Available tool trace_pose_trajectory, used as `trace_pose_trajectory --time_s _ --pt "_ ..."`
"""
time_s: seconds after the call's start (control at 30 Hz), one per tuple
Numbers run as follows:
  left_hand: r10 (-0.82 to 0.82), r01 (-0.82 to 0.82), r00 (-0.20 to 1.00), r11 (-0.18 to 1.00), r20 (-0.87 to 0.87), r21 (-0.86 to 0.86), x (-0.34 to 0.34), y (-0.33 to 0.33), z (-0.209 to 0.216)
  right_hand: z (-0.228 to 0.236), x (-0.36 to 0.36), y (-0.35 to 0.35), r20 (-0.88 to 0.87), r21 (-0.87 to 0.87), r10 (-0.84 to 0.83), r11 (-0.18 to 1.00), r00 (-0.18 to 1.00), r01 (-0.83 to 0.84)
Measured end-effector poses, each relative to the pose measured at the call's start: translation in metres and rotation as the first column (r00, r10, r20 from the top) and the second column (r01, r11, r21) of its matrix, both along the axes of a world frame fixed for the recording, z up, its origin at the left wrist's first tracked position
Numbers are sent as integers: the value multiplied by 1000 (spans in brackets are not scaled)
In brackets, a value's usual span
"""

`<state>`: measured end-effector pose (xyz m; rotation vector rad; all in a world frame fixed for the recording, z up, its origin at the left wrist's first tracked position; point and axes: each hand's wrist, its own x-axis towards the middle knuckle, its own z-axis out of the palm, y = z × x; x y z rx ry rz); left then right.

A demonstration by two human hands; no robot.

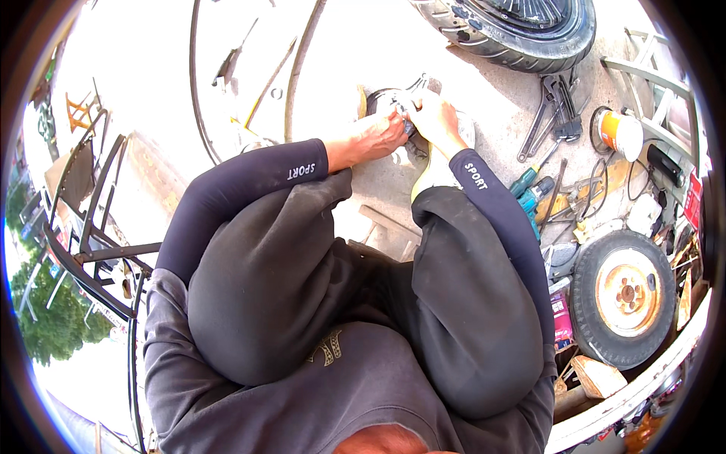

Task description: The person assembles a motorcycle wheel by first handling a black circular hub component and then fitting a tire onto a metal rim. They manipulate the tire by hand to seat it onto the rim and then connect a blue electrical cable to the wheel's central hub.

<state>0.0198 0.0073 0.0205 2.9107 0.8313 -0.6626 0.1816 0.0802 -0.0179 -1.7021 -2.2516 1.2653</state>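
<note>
Both my hands meet on the ground just beyond my knees. My left hand (378, 136) reaches in from the left with its fingers closed at a small grey metal part (409, 127). From the other side my right hand (435, 119) presses its bent fingers to the same part. Fingers cover much of it, so its exact kind does not show. A dark, rounded metal piece (382, 98) lies right behind the hands, partly hidden by them.
A wheel with a thick black tyre (522, 45) lies at the top right. Wrenches (535, 121), a teal power tool (535, 198), an orange-and-white tub (620, 135) and a small wheel with a rusty rim (628, 293) are on the right. A metal chair frame (91, 227) stands left.
</note>
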Motion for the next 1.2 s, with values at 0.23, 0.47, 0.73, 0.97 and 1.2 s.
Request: trace_pose_trajectory --time_s 0.23,0.47,0.73,0.97,1.2 --pt "126 -127 957 992 260 -11 -6 2 -19 15 -6 1 51 13 45 999 998 -46" --pt "-31 41 999 962 41 -270 11 39 9 11 -6 6 158 -8 79 997 984 -79" --pt "14 14 976 992 215 -127 -10 24 -13 22 -14 12 236 -55 118 993 964 -108" --pt "36 -66 924 996 381 67 -13 11 -41 22 -13 12 220 -34 102 995 970 -97" --pt "96 -73 959 993 266 -94 -7 21 -21 20 -20 12 272 -72 99 994 957 -82"
